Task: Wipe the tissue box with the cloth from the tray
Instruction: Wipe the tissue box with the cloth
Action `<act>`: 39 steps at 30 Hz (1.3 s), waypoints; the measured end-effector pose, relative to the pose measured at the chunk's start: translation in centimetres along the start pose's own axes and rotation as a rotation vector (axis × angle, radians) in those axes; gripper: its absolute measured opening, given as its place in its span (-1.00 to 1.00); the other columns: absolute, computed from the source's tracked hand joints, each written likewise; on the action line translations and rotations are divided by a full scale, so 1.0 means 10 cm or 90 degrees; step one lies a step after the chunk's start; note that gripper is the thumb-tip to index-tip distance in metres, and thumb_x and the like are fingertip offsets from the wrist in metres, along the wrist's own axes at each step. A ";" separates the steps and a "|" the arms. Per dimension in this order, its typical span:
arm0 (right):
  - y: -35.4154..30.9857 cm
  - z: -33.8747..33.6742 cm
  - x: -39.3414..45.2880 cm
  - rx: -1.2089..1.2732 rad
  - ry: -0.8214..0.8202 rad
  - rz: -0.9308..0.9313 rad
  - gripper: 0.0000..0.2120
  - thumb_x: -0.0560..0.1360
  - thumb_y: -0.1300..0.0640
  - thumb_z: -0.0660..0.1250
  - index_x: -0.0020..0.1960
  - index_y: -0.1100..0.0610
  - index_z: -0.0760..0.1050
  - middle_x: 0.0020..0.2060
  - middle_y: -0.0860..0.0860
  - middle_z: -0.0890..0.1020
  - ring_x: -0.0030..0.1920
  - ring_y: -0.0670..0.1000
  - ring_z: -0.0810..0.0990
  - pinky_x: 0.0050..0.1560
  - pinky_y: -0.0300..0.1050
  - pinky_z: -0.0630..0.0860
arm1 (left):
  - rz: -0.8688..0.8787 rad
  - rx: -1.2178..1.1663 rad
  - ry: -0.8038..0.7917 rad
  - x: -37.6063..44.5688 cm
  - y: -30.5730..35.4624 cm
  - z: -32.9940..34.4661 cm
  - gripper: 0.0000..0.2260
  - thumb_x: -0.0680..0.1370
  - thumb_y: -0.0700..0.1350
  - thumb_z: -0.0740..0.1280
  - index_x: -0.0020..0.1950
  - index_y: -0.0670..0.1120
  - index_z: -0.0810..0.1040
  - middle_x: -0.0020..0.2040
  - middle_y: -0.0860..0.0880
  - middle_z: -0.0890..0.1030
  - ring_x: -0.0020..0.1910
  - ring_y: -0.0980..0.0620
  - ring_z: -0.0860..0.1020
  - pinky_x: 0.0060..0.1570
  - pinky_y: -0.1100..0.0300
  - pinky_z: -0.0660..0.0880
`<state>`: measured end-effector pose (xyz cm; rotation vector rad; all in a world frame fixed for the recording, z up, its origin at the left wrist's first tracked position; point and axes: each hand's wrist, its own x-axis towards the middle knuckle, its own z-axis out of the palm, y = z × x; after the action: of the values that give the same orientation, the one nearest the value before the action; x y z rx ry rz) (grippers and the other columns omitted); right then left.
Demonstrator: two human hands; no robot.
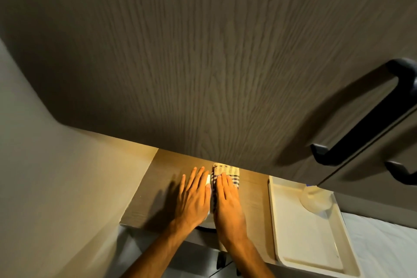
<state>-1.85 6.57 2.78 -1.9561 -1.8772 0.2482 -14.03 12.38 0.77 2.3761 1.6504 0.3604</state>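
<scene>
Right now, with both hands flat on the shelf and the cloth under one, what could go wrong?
1. The tissue box is nearly hidden between the left hand and right hand, so the checked cloth may miss parts of it.
2. The cabinet door hangs low, crowding the view.
3. A sideways swipe could nudge the tray.

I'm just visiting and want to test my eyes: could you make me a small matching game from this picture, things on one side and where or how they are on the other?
Things:
1. checked cloth
2. white tray
3. black handle
4. left hand

Places or states:
A. on the cupboard door, upper right
B. flat on the shelf, left of the cloth
C. under the right hand
D. at the shelf's right end

Pairs: 1-C, 2-D, 3-A, 4-B
</scene>
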 end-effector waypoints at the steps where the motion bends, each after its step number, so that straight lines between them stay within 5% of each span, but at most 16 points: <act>1: 0.00 -0.04 0.10 -0.018 0.008 -0.023 -0.39 0.66 0.00 0.12 0.60 0.05 -0.08 0.58 -0.05 -0.05 0.59 -0.04 -0.09 0.55 -0.15 -0.15 | 0.004 0.001 -0.004 0.00 0.00 -0.01 -0.47 0.65 0.07 -0.21 0.60 -0.04 0.06 0.62 -0.05 0.09 0.61 -0.03 -0.04 0.58 -0.12 -0.08; 3: 0.00 -0.15 0.30 -0.007 0.020 -0.032 -0.46 0.63 0.01 0.19 0.56 0.05 0.14 0.55 -0.01 0.24 0.55 0.04 0.18 0.54 -0.12 0.11 | 0.007 -0.019 0.012 0.00 0.02 -0.04 -0.41 0.62 0.10 -0.28 0.59 -0.07 0.11 0.60 -0.09 0.16 0.60 -0.06 0.04 0.58 -0.13 -0.04; 6: 0.05 -0.26 0.40 0.051 0.025 0.000 -0.68 0.63 -0.03 0.18 0.36 -0.02 0.38 0.29 -0.05 0.49 0.24 -0.10 0.49 0.23 -0.15 0.54 | 0.000 -0.035 0.027 -0.01 0.05 -0.07 -0.41 0.61 0.10 -0.23 0.56 -0.08 0.19 0.58 -0.10 0.24 0.58 -0.09 0.12 0.57 -0.17 0.01; 9: 0.04 -0.21 0.17 0.065 0.067 -0.009 -0.59 0.64 -0.18 0.07 0.45 -0.12 0.29 0.29 -0.29 0.43 0.19 -0.42 0.41 0.09 -0.56 0.38 | -0.030 -0.049 0.024 -0.01 0.05 -0.06 -0.47 0.63 0.08 -0.15 0.57 -0.04 0.17 0.59 -0.05 0.21 0.59 -0.05 0.08 0.57 -0.17 -0.01; 12: 0.01 -0.06 -0.13 0.098 0.046 0.018 -0.48 0.58 -0.35 -0.02 0.51 -0.30 0.09 0.39 -0.43 0.31 0.39 -0.29 0.35 0.32 -0.50 0.25 | -0.041 -0.059 0.018 0.00 0.04 -0.04 -0.49 0.64 0.07 -0.13 0.58 -0.01 0.14 0.60 -0.01 0.18 0.60 -0.01 0.04 0.58 -0.14 -0.03; 14: -0.01 -0.06 -0.16 0.074 -0.012 -0.005 -0.41 0.61 -0.19 0.00 0.58 -0.11 -0.09 0.56 -0.25 0.03 0.57 -0.11 0.05 0.42 -0.52 -0.03 | -0.040 -0.057 0.016 0.02 0.04 -0.03 -0.48 0.64 0.07 -0.13 0.58 -0.02 0.13 0.61 -0.03 0.18 0.60 -0.01 0.04 0.58 -0.12 -0.04; 16: 0.04 -0.08 -0.05 0.026 -0.043 0.035 -0.32 0.64 -0.09 0.09 0.59 0.07 -0.20 0.59 -0.06 -0.16 0.59 -0.05 -0.14 0.52 -0.30 -0.15 | -0.034 -0.062 0.014 0.03 0.04 -0.01 -0.48 0.63 0.06 -0.13 0.59 -0.05 0.11 0.61 -0.05 0.16 0.60 -0.02 0.04 0.59 -0.10 -0.08; 21: -0.03 -0.25 0.15 0.203 -0.006 0.087 -0.44 0.66 -0.09 0.03 0.59 0.03 -0.03 0.57 -0.01 0.18 0.51 -0.07 0.22 0.39 -0.35 0.09 | -0.026 -0.083 0.029 0.03 0.03 0.00 -0.49 0.63 0.05 -0.10 0.57 -0.06 0.14 0.59 -0.07 0.21 0.59 -0.03 0.08 0.58 -0.12 -0.04; 24: -0.04 -0.15 -0.06 0.146 -0.027 0.071 -0.39 0.66 -0.06 0.07 0.60 0.05 -0.10 0.58 -0.09 -0.03 0.58 -0.08 0.03 0.47 -0.37 -0.02 | -0.036 -0.152 0.031 0.00 0.05 -0.03 -0.50 0.63 0.03 -0.10 0.57 -0.05 0.14 0.59 -0.05 0.21 0.60 -0.02 0.06 0.58 -0.12 -0.04; 28: -0.15 0.02 -0.14 -0.078 0.042 0.020 -0.25 0.54 0.19 0.37 0.58 0.20 0.02 0.57 0.12 0.04 0.58 0.10 0.04 0.55 0.08 0.17 | -0.019 -0.137 0.011 -0.01 0.03 -0.04 -0.54 0.69 -0.05 0.00 0.59 -0.08 0.05 0.62 -0.05 0.11 0.61 -0.03 -0.04 0.58 -0.11 -0.12; 31: -0.22 -0.01 0.09 -0.095 0.024 -0.006 -0.29 0.59 0.10 0.31 0.59 0.19 -0.01 0.58 0.12 0.02 0.59 0.13 0.06 0.58 0.01 0.04 | 0.013 -0.063 -0.009 -0.03 -0.01 -0.02 -0.47 0.68 -0.03 0.06 0.60 -0.08 -0.05 0.64 -0.06 -0.02 0.61 -0.06 -0.14 0.57 -0.09 -0.22; 34: -0.22 -0.16 0.28 -0.055 0.044 0.038 -0.38 0.61 0.02 0.28 0.57 0.16 0.11 0.54 0.14 0.26 0.52 0.11 0.26 0.52 -0.12 0.13 | -0.022 -0.142 0.034 -0.02 0.05 -0.06 -0.52 0.68 -0.07 0.05 0.59 -0.10 0.05 0.62 -0.09 0.14 0.61 -0.04 -0.03 0.58 -0.09 -0.18; 39: -0.18 -0.16 -0.11 0.101 0.029 0.066 -0.33 0.63 -0.11 0.09 0.60 0.11 -0.12 0.61 0.04 -0.02 0.60 0.01 -0.03 0.58 0.01 0.10 | -0.051 -0.191 0.045 0.00 0.06 -0.07 -0.56 0.67 -0.03 -0.03 0.57 -0.06 0.12 0.59 -0.06 0.24 0.60 -0.02 0.03 0.58 -0.10 -0.13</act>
<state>-2.89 5.18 4.79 -1.9373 -1.6758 0.3674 -13.68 12.16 1.59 2.0926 1.5881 0.6345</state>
